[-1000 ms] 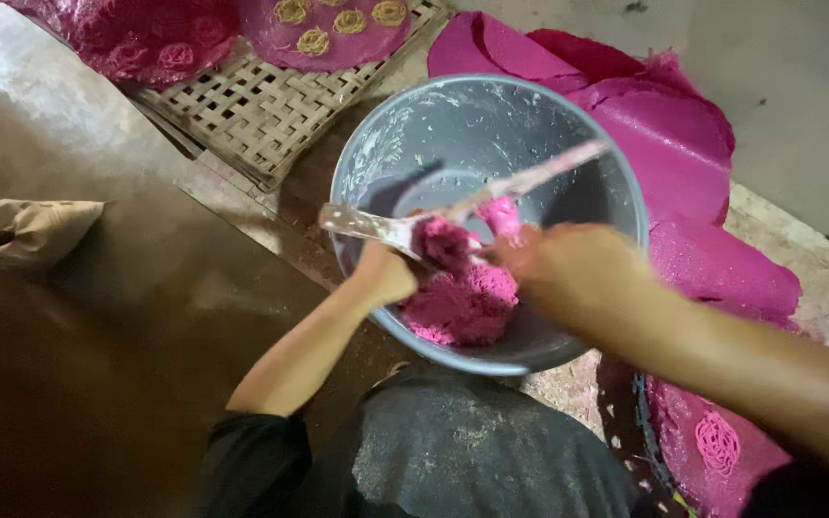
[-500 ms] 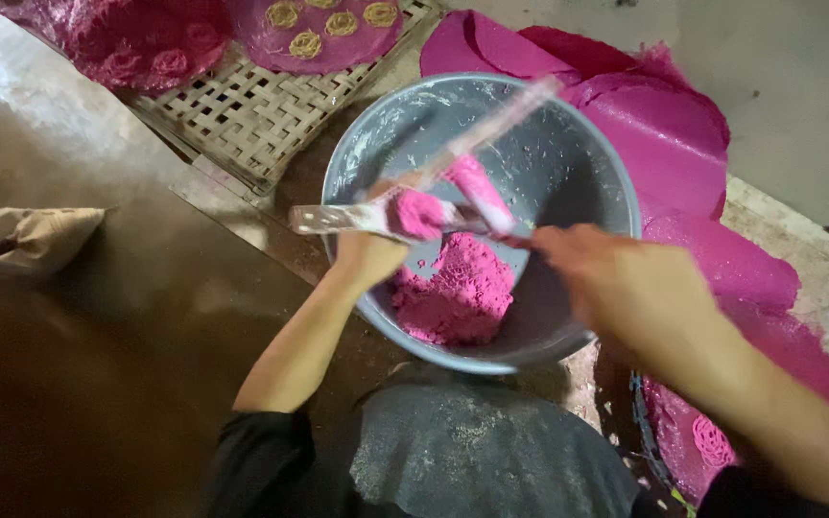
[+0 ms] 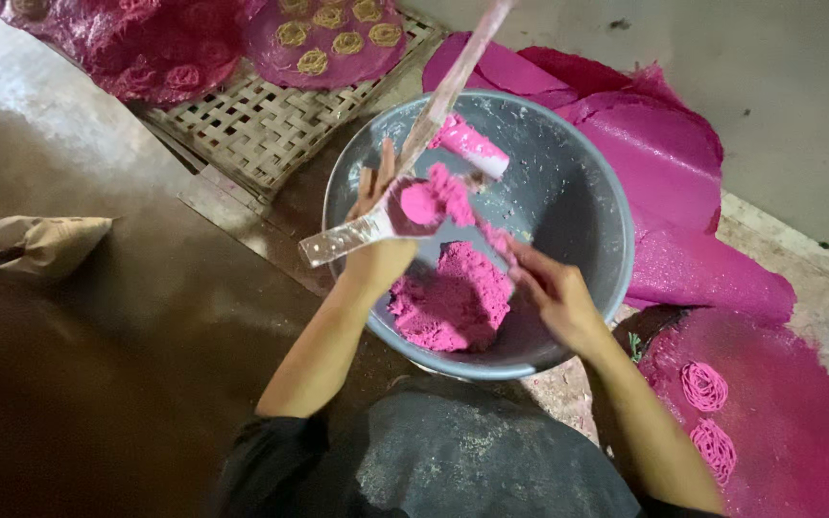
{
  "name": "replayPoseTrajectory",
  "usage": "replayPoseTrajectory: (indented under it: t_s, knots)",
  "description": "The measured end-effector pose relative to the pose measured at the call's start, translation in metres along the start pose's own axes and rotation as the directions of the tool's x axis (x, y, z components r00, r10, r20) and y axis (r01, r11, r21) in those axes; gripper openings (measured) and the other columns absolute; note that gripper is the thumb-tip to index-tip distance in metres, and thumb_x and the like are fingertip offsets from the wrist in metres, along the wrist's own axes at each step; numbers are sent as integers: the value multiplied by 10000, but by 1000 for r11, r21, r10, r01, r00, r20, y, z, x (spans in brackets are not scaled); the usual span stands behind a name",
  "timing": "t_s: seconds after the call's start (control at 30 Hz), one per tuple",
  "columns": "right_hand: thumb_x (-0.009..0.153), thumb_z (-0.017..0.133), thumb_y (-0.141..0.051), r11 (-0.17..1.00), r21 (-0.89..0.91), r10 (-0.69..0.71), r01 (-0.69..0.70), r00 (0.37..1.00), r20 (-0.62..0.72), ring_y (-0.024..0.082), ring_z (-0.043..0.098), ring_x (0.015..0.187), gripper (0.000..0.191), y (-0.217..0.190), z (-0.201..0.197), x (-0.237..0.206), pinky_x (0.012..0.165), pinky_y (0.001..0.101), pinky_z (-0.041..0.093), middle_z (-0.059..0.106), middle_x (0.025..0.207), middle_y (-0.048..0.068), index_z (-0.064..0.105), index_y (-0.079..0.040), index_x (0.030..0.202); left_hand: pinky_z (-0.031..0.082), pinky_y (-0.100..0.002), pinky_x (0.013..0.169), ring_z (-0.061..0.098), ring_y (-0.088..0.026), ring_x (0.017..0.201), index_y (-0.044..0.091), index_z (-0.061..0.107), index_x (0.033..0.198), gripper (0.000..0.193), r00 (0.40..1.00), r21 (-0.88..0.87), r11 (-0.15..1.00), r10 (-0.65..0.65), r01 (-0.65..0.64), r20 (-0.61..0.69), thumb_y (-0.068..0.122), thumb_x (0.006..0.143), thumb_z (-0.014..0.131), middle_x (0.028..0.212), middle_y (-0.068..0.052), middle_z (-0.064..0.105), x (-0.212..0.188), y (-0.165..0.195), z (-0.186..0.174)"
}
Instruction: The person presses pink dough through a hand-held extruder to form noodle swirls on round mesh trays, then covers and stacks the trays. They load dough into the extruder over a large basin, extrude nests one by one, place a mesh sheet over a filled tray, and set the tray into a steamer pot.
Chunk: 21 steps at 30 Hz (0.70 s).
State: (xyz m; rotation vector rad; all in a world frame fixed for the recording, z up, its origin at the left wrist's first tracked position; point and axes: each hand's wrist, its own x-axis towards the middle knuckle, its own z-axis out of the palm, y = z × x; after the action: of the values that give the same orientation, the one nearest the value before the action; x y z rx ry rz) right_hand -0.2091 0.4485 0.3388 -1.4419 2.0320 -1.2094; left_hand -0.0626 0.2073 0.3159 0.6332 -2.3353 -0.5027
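We are filling a press [image 3: 405, 206] with pink dough [image 3: 453, 307] over a grey bowl [image 3: 578, 192].

At the far left a cloth bundle [image 3: 40, 240] is lying on the brown surface, and a woven tray [image 3: 271, 125] is sitting at upper left. Our left hand [image 3: 376, 240] is gripping the press at frame centre, its cup holding dough and its handle slanting up. Our right hand [image 3: 554, 293] is hovering just right of it, fingers loosely curled, over the dough in the bowl. Pink sheets [image 3: 664, 173] are lying at right.
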Motion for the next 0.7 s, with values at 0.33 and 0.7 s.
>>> replayPoseTrajectory:
  t_s: [0.33,0.7]
  knots:
    - [1011,605,-348,879,-402,361,-259,909,205,279,723,716,382,-38,-46,12,668,409,562,765,968,146,667,-225,1368,538,-481,951,542,-440,1268,11,365,1537,1232,995,26,996,87,-88,38,556,543,846,1592,-223,369,-3,-6,-4]
    - [895,607,-201,306,-834,-77,459,885,459,247,731,807,142,-87,-26,32,643,402,597,697,903,54,657,-146,1016,497,-428,1061,659,-291,1206,156,567,1472,632,928,-423,902,225,-83,297,250,872,742,1325,-136,674,-38,17,38]
